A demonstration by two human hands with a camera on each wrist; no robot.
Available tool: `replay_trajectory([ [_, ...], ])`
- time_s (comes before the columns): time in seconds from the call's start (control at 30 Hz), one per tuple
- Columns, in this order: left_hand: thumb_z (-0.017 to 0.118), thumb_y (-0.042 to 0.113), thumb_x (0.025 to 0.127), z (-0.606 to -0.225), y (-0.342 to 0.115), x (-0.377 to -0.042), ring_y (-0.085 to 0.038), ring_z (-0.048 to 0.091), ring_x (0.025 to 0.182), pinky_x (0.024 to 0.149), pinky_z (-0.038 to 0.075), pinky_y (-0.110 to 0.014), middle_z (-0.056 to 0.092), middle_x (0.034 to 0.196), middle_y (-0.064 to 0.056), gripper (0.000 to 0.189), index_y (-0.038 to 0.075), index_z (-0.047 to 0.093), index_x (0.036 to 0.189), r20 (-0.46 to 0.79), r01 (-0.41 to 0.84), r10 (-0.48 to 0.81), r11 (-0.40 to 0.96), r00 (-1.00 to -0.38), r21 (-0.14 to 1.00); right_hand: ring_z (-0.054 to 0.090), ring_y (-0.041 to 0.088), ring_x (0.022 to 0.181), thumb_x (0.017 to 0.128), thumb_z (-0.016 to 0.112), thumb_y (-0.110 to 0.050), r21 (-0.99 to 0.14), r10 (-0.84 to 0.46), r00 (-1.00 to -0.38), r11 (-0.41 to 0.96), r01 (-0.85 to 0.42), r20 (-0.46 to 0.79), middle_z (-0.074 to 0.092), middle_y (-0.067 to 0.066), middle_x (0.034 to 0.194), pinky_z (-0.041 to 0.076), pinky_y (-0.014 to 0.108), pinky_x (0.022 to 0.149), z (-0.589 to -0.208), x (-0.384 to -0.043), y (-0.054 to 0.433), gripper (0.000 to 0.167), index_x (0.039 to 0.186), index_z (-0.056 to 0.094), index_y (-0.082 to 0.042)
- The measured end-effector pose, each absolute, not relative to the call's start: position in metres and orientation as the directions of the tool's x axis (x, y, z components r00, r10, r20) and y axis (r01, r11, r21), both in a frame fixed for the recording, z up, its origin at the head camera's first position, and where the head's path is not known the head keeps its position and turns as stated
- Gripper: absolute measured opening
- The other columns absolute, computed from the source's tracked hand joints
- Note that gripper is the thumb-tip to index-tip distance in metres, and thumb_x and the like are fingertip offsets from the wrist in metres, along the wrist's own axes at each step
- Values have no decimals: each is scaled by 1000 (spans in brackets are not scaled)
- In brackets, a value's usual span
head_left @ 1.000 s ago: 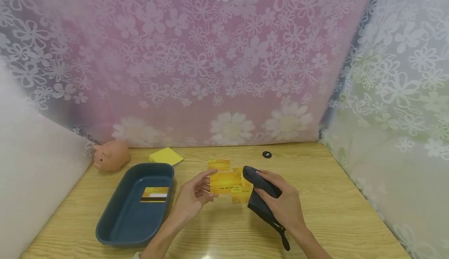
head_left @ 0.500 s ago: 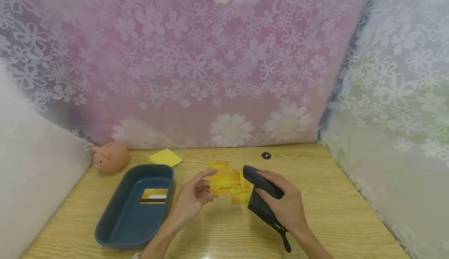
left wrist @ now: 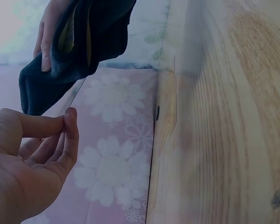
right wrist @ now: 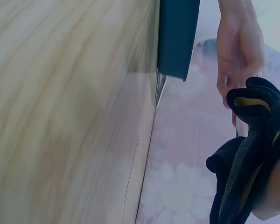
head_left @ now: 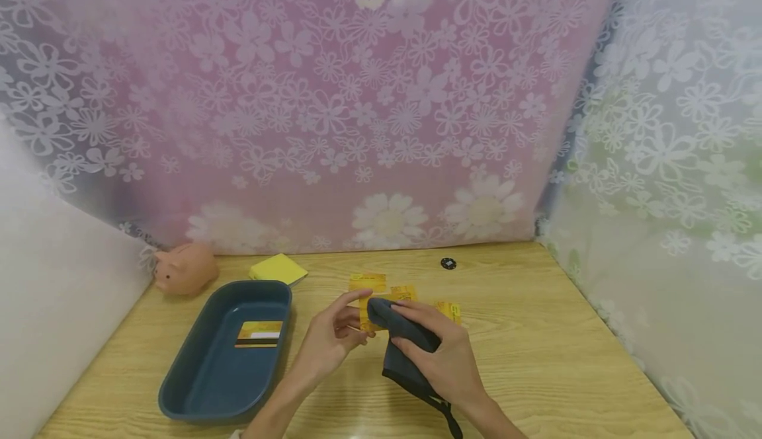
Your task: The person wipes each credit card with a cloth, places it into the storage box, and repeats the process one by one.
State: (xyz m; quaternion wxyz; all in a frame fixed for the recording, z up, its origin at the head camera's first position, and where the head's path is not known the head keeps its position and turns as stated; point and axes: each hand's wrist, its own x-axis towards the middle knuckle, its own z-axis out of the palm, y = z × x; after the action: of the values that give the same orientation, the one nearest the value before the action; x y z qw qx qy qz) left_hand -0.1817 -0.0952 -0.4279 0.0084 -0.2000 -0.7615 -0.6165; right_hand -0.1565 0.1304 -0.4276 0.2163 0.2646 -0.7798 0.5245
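My left hand [head_left: 326, 338] pinches a yellow-gold bank card [head_left: 364, 312] by its left edge, above the table. A folded dark blue-grey cloth [head_left: 397, 353] with black edging and a hanging loop is gripped in my right hand [head_left: 446, 353]. The cloth lies over the right part of the held card and hides it; whether it touches the card I cannot tell. In the left wrist view the cloth [left wrist: 93, 46] hangs just beyond the pinching fingertips. More yellow cards lie on the table behind, among them one upper card [head_left: 367, 281] and one right card [head_left: 449, 311].
On the left stands a blue tray [head_left: 223, 407] with a card [head_left: 259, 334] lying stripe side up. Behind it are a pink piggy bank [head_left: 187, 270] and a yellow notepad [head_left: 278, 268]. A black round chip [head_left: 449, 264] lies at the back of the wooden table [head_left: 565, 346].
My right hand has moved left with the cloth, from beside the held card to over its right part. A card on the table at right is uncovered. The left hand has hardly moved.
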Motion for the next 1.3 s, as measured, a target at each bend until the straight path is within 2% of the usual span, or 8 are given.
replay_trajectory([
  [0.13, 69, -12, 92, -428, -94, -180, -33, 73, 94, 80, 64, -41, 75, 110, -10, 66, 19, 57, 148, 246, 301, 307, 150, -920, 942, 67, 25, 122, 89, 84, -11, -721, -207, -774, 283, -633, 599, 67, 1, 136, 61, 32, 93, -430, -155, 120, 47, 133, 73, -23],
  [0.2, 70, -12, 91, -428, -94, -179, -33, 73, 92, 78, 64, -38, 75, 109, -10, 67, 21, 57, 148, 240, 298, 308, 155, -920, 942, 66, 24, 122, 89, 84, -12, -726, -218, -778, 280, -628, 589, 67, 0, 136, 60, 32, 94, -432, -154, 116, 47, 133, 73, -24],
  [0.37, 69, -12, 91, -429, -92, -176, -25, 73, 85, 75, 62, -30, 74, 107, -10, 67, 19, 57, 149, 253, 316, 312, 171, -916, 933, 66, 22, 123, 88, 85, -13, -726, -220, -792, 316, -610, 570, 66, -5, 137, 60, 33, 96, -435, -151, 111, 49, 133, 73, -27],
  [0.5, 68, -10, 93, -429, -91, -176, -25, 73, 87, 76, 62, -31, 74, 107, -9, 64, 21, 57, 148, 253, 318, 318, 173, -914, 932, 66, 21, 123, 86, 86, -12, -720, -199, -802, 359, -594, 563, 66, -8, 137, 60, 33, 94, -436, -151, 113, 51, 132, 73, -29],
  [0.57, 68, -9, 94, -429, -91, -176, -26, 74, 90, 78, 63, -35, 75, 108, -9, 62, 20, 57, 148, 246, 310, 318, 167, -916, 936, 67, 21, 123, 85, 87, -12, -713, -192, -803, 376, -592, 565, 66, -8, 137, 61, 33, 93, -435, -151, 116, 52, 133, 72, -30],
  [0.77, 69, -8, 94, -427, -93, -173, -32, 72, 95, 80, 63, -37, 74, 110, -10, 62, 18, 56, 149, 240, 304, 311, 178, -920, 936, 67, 22, 121, 84, 88, -8, -694, -158, -797, 415, -589, 583, 67, -6, 136, 61, 35, 91, -436, -156, 128, 55, 132, 73, -29],
  [1.13, 70, -9, 93, -427, -97, -171, -26, 70, 94, 80, 62, -31, 73, 108, -9, 63, 22, 59, 147, 228, 289, 303, 176, -925, 941, 67, 19, 122, 85, 87, -10, -692, -103, -808, 462, -555, 580, 67, -7, 136, 61, 31, 91, -440, -160, 157, 54, 133, 72, -30],
  [1.3, 71, -9, 93, -428, -99, -171, -26, 69, 96, 80, 62, -31, 72, 108, -10, 62, 22, 60, 146, 220, 277, 297, 164, -929, 947, 69, 22, 118, 84, 88, -9, -699, -62, -819, 485, -525, 571, 68, -3, 135, 62, 27, 87, -442, -162, 169, 53, 131, 73, -29],
])
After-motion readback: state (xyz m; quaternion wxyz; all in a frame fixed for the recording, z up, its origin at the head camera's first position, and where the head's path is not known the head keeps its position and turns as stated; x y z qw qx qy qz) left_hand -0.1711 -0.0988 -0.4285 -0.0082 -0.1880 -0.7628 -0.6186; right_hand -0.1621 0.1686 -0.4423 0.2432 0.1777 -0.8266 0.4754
